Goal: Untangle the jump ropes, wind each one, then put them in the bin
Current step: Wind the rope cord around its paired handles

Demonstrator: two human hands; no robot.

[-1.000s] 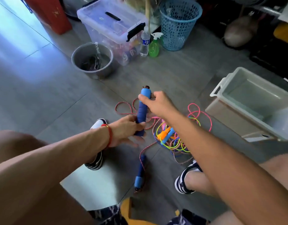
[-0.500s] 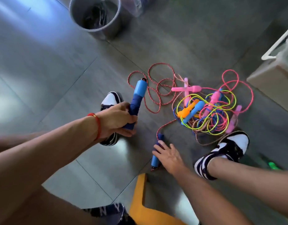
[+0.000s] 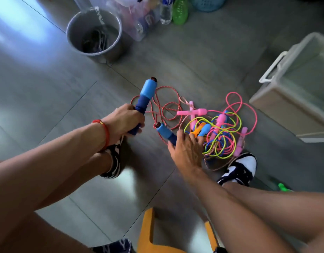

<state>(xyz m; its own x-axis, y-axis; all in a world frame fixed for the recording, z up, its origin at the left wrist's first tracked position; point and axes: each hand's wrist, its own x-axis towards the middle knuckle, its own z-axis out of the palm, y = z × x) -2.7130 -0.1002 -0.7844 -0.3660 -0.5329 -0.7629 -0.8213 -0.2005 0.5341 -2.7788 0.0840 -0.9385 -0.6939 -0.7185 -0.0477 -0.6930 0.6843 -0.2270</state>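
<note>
Risk: the red-and-white braided rope (image 3: 168, 105) between the two blue foam-grip handles runs into the tangled heap of pink, yellow-green and blue ropes (image 3: 219, 136); pulling it hard would probably tighten knots or drag the heap across the grey tiled floor (image 3: 48, 84).
Left hand (image 3: 124, 121): fingers clenched round the first blue handle (image 3: 144, 99), which tilts up and away, its cap end highest.
Right hand (image 3: 186, 148): over the lower end of the second blue handle (image 3: 166, 134); fingers look loosely spread, and whether they grip it I cannot tell.
Slip risk: a loose hold could drop that handle into the heap.
Bin: the translucent plastic bin (image 3: 278, 99) stands near the floor's right edge, apart from the heap.
</note>
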